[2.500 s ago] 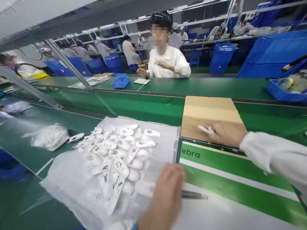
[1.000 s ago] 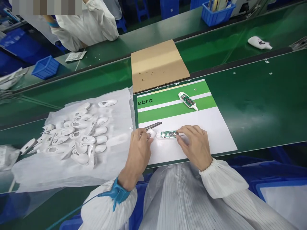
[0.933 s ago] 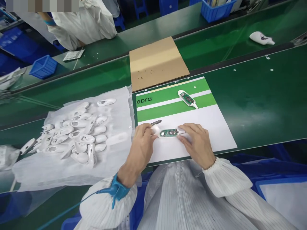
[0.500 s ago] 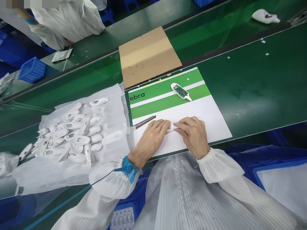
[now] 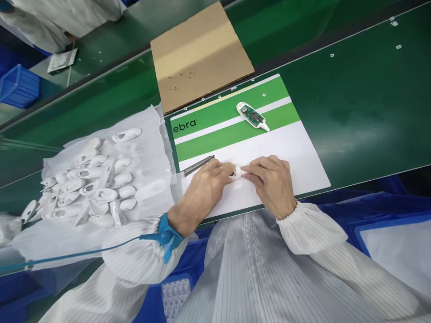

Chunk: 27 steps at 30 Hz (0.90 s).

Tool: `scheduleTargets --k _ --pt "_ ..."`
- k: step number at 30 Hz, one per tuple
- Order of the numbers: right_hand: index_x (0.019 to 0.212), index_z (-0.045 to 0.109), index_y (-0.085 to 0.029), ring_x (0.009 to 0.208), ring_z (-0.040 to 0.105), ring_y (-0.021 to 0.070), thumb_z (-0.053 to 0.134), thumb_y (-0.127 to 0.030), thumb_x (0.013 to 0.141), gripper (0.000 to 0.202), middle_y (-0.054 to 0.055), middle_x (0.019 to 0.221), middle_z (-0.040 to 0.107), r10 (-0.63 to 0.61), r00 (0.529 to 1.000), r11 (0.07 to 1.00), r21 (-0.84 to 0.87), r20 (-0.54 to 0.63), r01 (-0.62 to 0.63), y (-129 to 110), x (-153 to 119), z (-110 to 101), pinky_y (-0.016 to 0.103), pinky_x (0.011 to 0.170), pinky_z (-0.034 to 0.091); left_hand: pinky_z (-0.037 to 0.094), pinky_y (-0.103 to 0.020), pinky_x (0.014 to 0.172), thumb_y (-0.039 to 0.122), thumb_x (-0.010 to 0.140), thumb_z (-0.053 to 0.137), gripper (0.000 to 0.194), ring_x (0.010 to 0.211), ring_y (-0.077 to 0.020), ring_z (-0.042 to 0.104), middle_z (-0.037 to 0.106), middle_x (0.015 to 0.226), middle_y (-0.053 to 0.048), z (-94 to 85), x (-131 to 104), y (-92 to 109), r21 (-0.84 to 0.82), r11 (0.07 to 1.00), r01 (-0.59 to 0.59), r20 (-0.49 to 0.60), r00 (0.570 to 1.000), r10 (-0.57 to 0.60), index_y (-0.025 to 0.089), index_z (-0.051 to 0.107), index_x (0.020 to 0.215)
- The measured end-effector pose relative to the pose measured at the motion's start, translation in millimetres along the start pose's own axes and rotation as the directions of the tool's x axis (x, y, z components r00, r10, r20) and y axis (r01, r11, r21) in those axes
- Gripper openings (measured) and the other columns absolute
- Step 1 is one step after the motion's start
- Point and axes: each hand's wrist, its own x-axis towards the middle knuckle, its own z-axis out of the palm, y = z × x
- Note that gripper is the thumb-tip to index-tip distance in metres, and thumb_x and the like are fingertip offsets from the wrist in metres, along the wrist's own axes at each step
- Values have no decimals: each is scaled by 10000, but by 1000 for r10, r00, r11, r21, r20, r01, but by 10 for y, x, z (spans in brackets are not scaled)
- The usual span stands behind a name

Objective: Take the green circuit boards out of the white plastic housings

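My left hand [image 5: 210, 186] is closed around a small white plastic casing [image 5: 237, 172] with a dark opening, held low over the white part of the printed sheet [image 5: 279, 154]. From the other side, my right hand [image 5: 271, 181] pinches the casing's narrow tip between thumb and finger. Much of the casing is hidden by my fingers. Beyond my hands, a white half-shell with a green circuit board [image 5: 252, 116] lies on the sheet's green stripes. Dark tweezers [image 5: 198, 165] rest just left of my left hand.
White plastic shells [image 5: 104, 194] are heaped on a white foam sheet [image 5: 153, 157] at the left. A cardboard piece [image 5: 202, 54] lies behind the printed sheet. Tiny white squares dot the green table [image 5: 363, 116]. A blue basket [image 5: 20, 85] and a co-worker's sleeve [image 5: 50, 27] are at far left.
The view has shifted, moving the table items left and up. My left hand has slid slightly back along the casing, showing more of its dark opening. Both hands keep their hold.
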Motion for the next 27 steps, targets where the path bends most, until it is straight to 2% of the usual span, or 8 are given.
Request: scheduleTargets --k 3,6,9,12,15,19,24,27 --pt "967 735 -256 858 551 195 547 -354 967 211 31 931 684 5 999 1000 16 41 -5 -40 34 -14 373 769 354 534 -343 778 130 933 546 139 923 -224 596 693 957 -61 47 22 0 5 1000 13 1 1000 -13 191 650 1002" --pt "1078 711 -271 901 539 216 555 -480 942 294 47 982 666 -14 998 1000 -22 55 15 -107 85 25 377 760 337 531 -329 765 203 939 575 161 927 -220 598 673 931 -65 51 12 -23 -71 996 54 9 999 -54 190 657 1077" --pt "1154 685 -308 923 512 218 538 -490 948 311 50 1003 635 -59 998 995 -83 25 61 -153 120 100 379 761 315 529 -347 818 331 881 680 362 970 -224 609 676 1001 -66 -1 -17 -18 -203 963 175 -23 983 -184 202 614 1212" --pt "1158 684 -325 906 488 211 518 -463 965 290 48 985 614 -53 999 992 -111 5 53 -158 110 158 376 743 306 502 -385 933 370 835 733 514 1089 -232 582 660 1166 -69 -18 -39 35 -339 918 204 -60 969 -238 201 554 1286" --pt "1166 682 -328 901 476 213 509 -440 973 282 52 983 612 -40 999 994 -106 -12 38 -158 73 200 383 747 312 502 -388 919 326 858 712 414 1065 -223 576 677 1127 -41 62 -26 94 -404 889 215 -65 963 -262 225 583 1238" --pt "1162 687 -330 933 460 223 494 -369 984 266 61 1038 624 -9 999 995 -99 -53 4 -172 45 248 384 763 342 496 -412 933 302 847 723 330 1047 -225 578 685 1106 -28 227 -8 125 -441 866 235 -196 917 -349 233 606 1148" --pt "1193 683 -308 956 497 234 535 -347 964 276 60 1057 650 -24 999 1000 -17 24 25 -69 118 158 386 793 396 473 -452 994 241 859 702 356 1139 -258 539 627 1181 -98 248 -65 30 -349 932 99 -243 951 -192 176 572 1184" --pt "1183 690 -230 945 547 215 497 -257 974 286 56 1054 689 -54 995 994 98 88 46 -1 162 33 366 839 450 470 -457 987 183 893 637 243 1098 -270 550 637 1115 -117 112 -127 -50 -220 974 44 -158 984 -80 127 610 1128"
